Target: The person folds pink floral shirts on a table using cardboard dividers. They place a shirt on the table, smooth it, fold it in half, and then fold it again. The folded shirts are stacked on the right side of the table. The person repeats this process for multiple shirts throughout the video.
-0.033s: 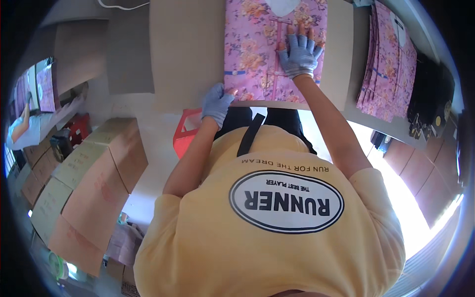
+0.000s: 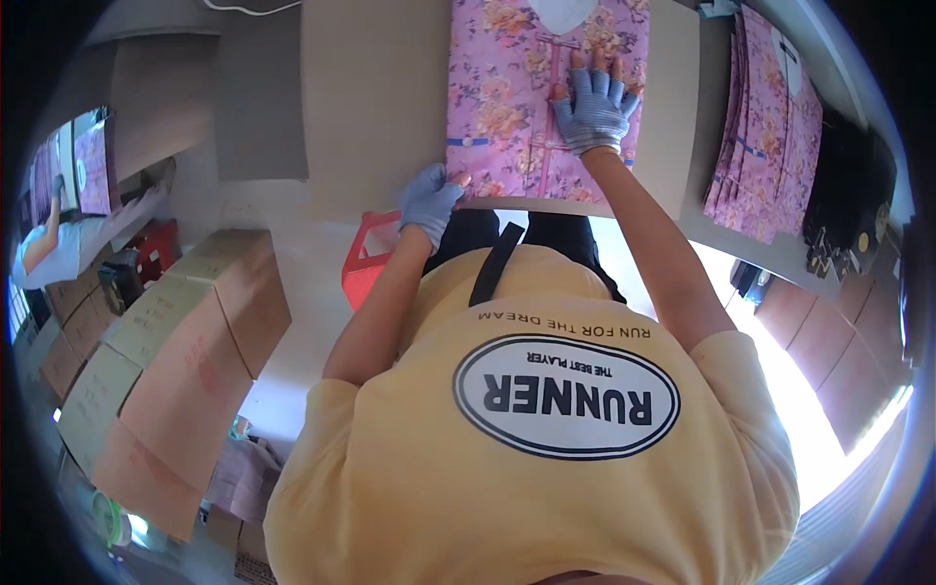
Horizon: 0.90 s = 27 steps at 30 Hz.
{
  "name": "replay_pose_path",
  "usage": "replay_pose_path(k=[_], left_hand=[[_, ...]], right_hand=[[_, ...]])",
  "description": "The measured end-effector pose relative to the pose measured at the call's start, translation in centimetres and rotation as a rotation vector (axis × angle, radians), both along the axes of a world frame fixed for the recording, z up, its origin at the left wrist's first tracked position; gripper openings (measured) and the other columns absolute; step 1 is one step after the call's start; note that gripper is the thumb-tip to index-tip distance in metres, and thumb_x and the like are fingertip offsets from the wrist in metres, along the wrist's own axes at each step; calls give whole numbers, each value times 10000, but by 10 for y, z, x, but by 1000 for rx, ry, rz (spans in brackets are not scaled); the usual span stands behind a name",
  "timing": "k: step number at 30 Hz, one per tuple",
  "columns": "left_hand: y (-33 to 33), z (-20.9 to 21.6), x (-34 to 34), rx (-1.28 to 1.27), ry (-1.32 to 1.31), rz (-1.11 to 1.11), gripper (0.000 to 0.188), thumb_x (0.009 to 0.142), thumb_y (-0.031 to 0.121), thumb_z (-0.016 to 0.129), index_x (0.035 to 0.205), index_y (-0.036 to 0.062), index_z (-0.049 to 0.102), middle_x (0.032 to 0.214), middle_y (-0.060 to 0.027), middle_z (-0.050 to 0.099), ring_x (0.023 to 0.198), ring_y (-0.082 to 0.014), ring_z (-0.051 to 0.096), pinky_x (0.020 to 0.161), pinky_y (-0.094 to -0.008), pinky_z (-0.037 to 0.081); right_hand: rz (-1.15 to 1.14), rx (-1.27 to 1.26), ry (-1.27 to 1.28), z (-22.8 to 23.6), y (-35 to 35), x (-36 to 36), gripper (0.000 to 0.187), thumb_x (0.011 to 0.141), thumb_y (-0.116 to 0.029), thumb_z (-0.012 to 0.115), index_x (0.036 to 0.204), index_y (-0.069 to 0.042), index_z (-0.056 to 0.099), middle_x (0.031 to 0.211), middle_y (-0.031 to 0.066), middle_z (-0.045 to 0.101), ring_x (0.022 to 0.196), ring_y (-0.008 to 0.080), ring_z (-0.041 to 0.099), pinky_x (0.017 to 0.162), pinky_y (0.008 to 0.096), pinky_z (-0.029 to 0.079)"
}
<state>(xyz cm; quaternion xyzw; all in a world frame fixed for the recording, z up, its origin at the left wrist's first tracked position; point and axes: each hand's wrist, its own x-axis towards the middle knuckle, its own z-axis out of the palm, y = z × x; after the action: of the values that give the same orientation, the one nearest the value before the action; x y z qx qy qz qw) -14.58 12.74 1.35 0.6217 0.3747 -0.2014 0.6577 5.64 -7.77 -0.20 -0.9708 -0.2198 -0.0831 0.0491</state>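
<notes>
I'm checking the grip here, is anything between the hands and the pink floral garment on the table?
Nothing visible. The right hand lies flat on the pink floral garment, and the left hand grips its near edge. Both wear grey fingerless gloves.

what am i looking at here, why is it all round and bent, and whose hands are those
There is no machine here. A person wears a wide fisheye camera on the head, looking down, so straight edges bend toward the rim. The yellow shirt filling the lower part is the person's own body.

Both hands wear grey fingerless gloves. The left hand grips the near edge of a pink flowered garment that lies flat on a tan table. The right hand presses flat on top of the same garment.

Further right lies a stack of similar pink garments, with dark items beside them. Left of the person, on the floor, stand cardboard boxes and a red crate. Another person shows at the far left edge.
</notes>
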Motion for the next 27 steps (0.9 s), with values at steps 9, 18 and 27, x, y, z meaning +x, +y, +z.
replay_pose_path(k=[9, 18, 27], left_hand=[[19, -29, 7, -103, -49, -123, 298, 856, 180, 691, 1083, -2, 625, 930, -50, 640, 724, -153, 659, 603, -287, 536], [20, -37, 108, 527, -150, -164, 390, 831, 266, 684, 1108, 2, 611, 964, -148, 658, 801, -214, 599, 727, -347, 475], [-21, 31, 78, 1306, -381, -335, 726, 783, 285, 682, 1426, 136, 379, 1376, -201, 470, 1246, -415, 448, 1006, -521, 373]], right_hand=[[-16, -81, 19, -3, -2, 2, 613, 862, -486, 489, 1423, -250, 412, 1539, 99, 278, 1421, 355, 221, 1063, 702, 107], [-42, -75, 61, 16, 3, -3, 652, 817, -475, 547, 1404, -217, 428, 1526, 104, 287, 1431, 322, 205, 1056, 720, 102], [33, 44, 138, 23, -6, -25, 570, 784, -360, 552, 1326, -190, 509, 1481, 106, 371, 1419, 309, 247, 1089, 682, 105]])
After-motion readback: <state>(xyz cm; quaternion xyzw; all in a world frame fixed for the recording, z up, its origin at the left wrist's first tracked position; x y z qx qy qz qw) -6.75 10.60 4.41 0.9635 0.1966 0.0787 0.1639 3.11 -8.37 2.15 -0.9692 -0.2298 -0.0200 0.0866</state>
